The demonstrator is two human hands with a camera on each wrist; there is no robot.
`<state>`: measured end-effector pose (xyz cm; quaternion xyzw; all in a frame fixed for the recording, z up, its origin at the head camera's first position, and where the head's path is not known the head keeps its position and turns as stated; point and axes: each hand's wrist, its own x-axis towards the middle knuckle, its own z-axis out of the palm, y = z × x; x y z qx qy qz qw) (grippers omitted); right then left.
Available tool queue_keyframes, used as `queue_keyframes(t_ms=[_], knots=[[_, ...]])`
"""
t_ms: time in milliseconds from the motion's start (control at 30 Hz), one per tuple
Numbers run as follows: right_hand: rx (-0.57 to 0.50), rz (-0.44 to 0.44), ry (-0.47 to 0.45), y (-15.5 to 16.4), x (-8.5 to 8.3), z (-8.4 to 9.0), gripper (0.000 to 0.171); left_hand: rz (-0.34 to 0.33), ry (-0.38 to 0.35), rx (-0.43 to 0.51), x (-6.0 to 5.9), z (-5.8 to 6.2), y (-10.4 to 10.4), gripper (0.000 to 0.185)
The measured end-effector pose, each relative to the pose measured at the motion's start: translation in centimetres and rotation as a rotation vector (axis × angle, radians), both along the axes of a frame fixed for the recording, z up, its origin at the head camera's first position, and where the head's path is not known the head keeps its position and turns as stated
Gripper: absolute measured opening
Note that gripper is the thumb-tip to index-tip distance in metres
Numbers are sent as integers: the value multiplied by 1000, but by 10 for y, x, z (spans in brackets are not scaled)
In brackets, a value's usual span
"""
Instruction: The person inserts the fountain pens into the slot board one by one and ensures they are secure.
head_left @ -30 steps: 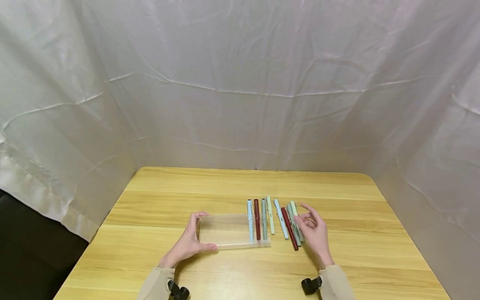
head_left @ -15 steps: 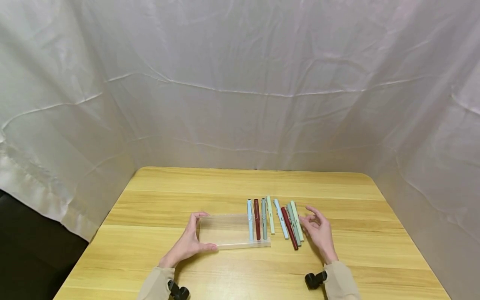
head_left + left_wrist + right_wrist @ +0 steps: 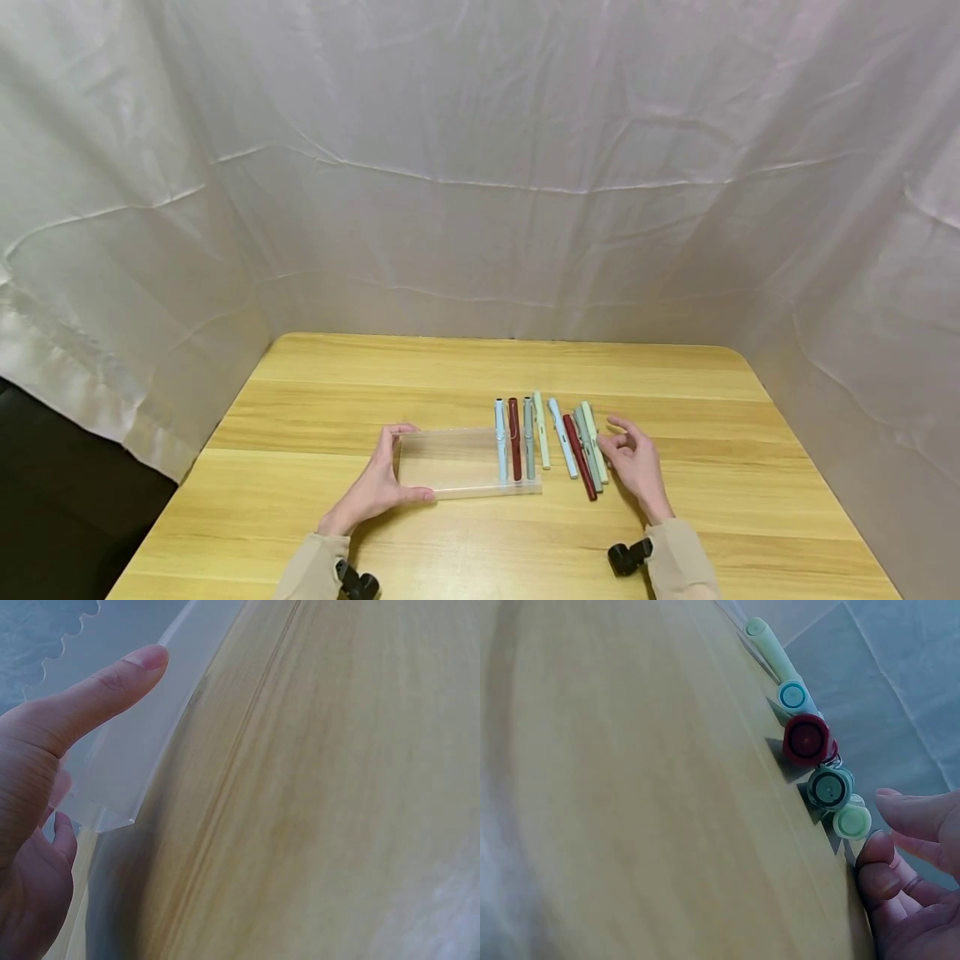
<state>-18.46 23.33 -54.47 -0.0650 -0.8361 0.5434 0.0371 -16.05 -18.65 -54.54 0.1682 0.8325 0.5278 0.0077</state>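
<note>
My left hand (image 3: 378, 479) grips a clear plastic pen tray (image 3: 450, 460) at its left end, thumb along the front edge. The left wrist view shows the thumb (image 3: 112, 690) on the tray's wall and a scalloped edge. A light blue pen (image 3: 500, 440), a dark red pen (image 3: 514, 439) and a grey-green pen (image 3: 528, 439) lie side by side over the tray's right part. My right hand (image 3: 636, 468) holds nothing. Its loosely bent fingers are beside a pale green pen (image 3: 853, 821), thumb and fingers parted; whether a fingertip touches it, I cannot tell.
Right of the tray lie another pale green pen (image 3: 542, 431), a light blue pen (image 3: 562, 438), a dark red pen (image 3: 580, 458) and a grey-green pen (image 3: 588, 450). They rest on a wooden table (image 3: 480, 550). Pale curtains (image 3: 510, 167) surround its back and sides.
My right hand has drawn back to the right, uncovering more of the outermost pale green pen, then dipped slightly. My left hand, the tray and the pens keep their places.
</note>
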Motion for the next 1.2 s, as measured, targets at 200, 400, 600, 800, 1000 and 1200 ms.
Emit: queue_keyframes(t_ms=[200, 400, 600, 800, 1000, 1200], knots=[[32, 2, -6, 0, 1, 0, 48, 1, -1, 7, 0, 0, 0, 105], [37, -1, -2, -1, 0, -2, 47, -2, 9, -3, 0, 0, 0, 104], [72, -9, 3, -2, 0, -2, 46, -6, 6, 3, 0, -1, -1, 103], [74, -2, 8, -1, -1, -2, 45, -3, 4, 4, 0, -1, 0, 103], [55, 14, 17, 0, 0, -3, 46, 2, -5, -4, 0, -1, 0, 104], [-6, 50, -32, 3, 1, 0, 53, -3, 33, -7, 1, -1, 0, 101]])
